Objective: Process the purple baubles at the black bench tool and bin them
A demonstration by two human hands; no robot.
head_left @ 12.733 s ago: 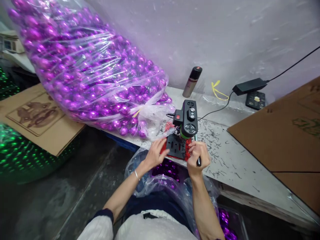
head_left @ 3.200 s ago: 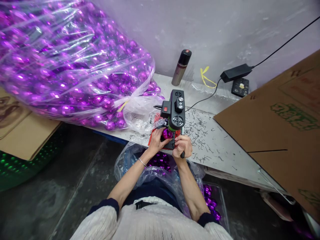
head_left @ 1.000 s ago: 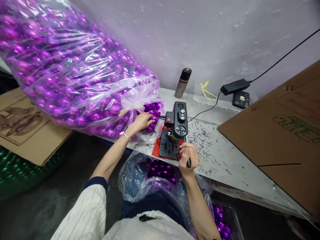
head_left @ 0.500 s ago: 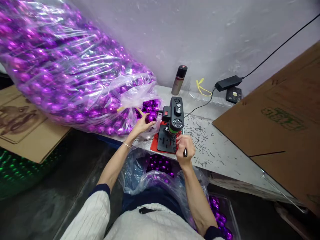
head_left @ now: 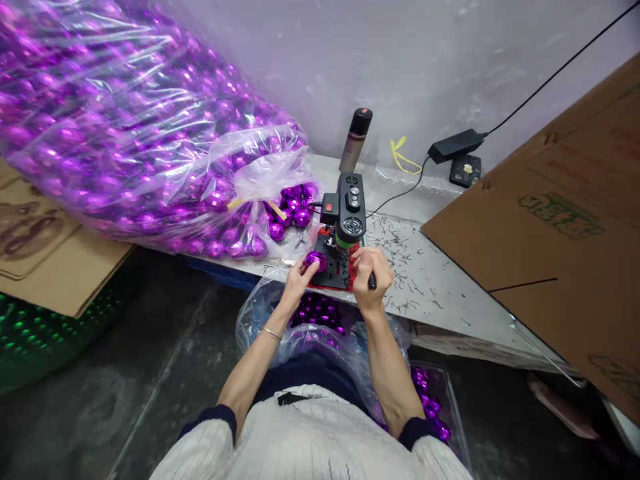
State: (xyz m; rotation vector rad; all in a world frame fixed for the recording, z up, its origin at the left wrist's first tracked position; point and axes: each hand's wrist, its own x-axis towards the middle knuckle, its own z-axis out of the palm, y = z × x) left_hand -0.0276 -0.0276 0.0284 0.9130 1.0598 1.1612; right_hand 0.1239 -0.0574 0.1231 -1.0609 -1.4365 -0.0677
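Between the thumb and fingers of my left hand [head_left: 298,280] is a shiny purple ball [head_left: 315,261], held over the left edge of a black slotted base plate [head_left: 331,272]. Above that plate stands a small black machine [head_left: 351,208] with vents and knobs. My right hand [head_left: 372,275] is closed beside the plate's right side, wrapped round a dark-handled tool [head_left: 372,281] whose kind I cannot make out. Loose purple balls spill from the mouth of a large clear bag [head_left: 165,153] to the left of the machine.
A spray can [head_left: 356,140] stands behind the machine, with a yellow tie [head_left: 403,157] and a black power adapter [head_left: 456,145] to its right. Small dark scraps litter the table [head_left: 450,293]. A cardboard box [head_left: 555,227] leans in from the right. An open plastic bag [head_left: 260,313] hangs below the edge.
My left hand has come from the bag's mouth toward me and right, bringing a purple ball to the base plate. My right hand stays closed beside the machine.
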